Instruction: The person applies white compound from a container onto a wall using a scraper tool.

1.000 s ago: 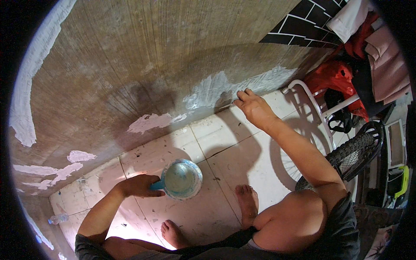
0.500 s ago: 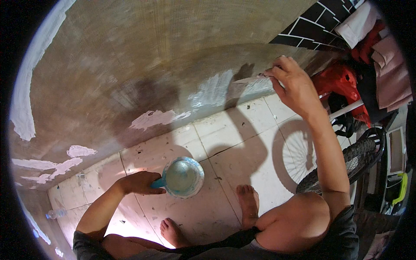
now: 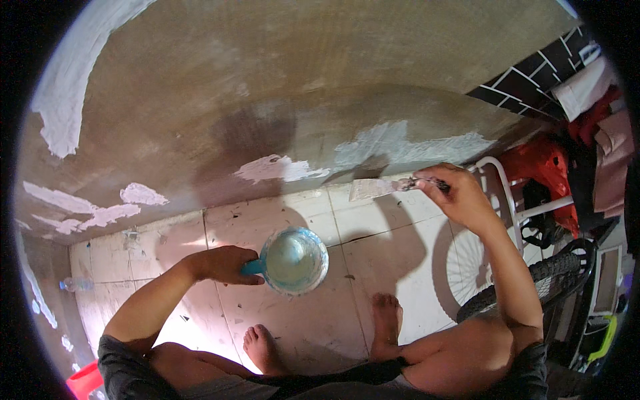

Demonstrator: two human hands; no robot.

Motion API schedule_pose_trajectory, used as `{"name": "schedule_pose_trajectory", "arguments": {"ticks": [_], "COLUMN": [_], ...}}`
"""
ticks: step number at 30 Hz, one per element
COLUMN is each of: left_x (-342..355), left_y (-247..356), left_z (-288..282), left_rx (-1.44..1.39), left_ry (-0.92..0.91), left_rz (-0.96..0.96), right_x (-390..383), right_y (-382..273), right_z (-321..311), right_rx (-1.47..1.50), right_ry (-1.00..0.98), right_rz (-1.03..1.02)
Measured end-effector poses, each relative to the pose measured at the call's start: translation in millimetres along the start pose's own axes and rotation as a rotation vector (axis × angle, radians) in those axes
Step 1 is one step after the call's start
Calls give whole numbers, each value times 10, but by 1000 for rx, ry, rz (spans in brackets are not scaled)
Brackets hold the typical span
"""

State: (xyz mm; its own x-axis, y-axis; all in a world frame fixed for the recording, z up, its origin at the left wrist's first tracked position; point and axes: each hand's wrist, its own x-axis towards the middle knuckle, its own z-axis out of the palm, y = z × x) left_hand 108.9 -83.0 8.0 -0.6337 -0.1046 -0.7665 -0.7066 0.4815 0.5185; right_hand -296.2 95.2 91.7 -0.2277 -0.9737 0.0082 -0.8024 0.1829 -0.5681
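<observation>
The clock is read with the mug (image 3: 323, 261) at its centre. By judgement, the step in hand is the patching of the wall (image 3: 373, 67), at a point between two strokes. The left hand (image 3: 230, 265), at 9 o'clock, is closed around the handle of the mug, in which there is something pale. Whether the mug rests on the floor (image 3: 303, 317) cannot be told. The right hand (image 3: 460, 197), at about 2 o'clock, grasps the scraper (image 3: 380, 189) by its handle. The blade points toward 9 o'clock, is smeared with pale paste, and seems apart from the wall.

The next move probably calls for a steady mug and for a blade laid flat, either to the wall or to the paste. A white patch (image 3: 407, 145) lies on the wall between 1 and 2 o'clock, and a pinkish one (image 3: 277, 168) at 12.

Near 3 o'clock stand a wheel (image 3: 557, 272) and a white frame (image 3: 547, 208), which could limit the right elbow. The right foot (image 3: 385, 327), at 4 o'clock, may also hinder. A bottle (image 3: 77, 285) lies well apart, toward 9.
</observation>
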Motion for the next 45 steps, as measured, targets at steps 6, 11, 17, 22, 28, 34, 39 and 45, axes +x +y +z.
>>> {"name": "schedule_pose_trajectory", "arguments": {"ticks": [6,11,17,22,28,34,39,45], "left_x": [-198,-312,-356,-292,-63,35,92,50], "left_y": [-226,-422,-448,-539,-658,-706,-701,-708], "left_z": [58,373,659,799,916,924,986,1044], "left_rx": [-114,-400,-700,-758,-541,-527,-501,-507], "left_ry": [50,203,242,349,563,628,639,702], "left_rz": [-13,92,133,173,242,207,175,195], "right_x": [-159,-212,-175,-135,21,73,-43,-130], "right_y": [-110,-512,-1263,-1466,-1409,-1323,-1213,-1279], "right_z": [-189,-258,110,951,1778,1989,2159,2305], "right_rx": [-18,103,176,92,212,56,122,54], "right_ry": [13,-39,-178,-117,-80,-98,-161,-214], "right_rz": [32,60,160,-170,-78,-221,-188,-319]}}
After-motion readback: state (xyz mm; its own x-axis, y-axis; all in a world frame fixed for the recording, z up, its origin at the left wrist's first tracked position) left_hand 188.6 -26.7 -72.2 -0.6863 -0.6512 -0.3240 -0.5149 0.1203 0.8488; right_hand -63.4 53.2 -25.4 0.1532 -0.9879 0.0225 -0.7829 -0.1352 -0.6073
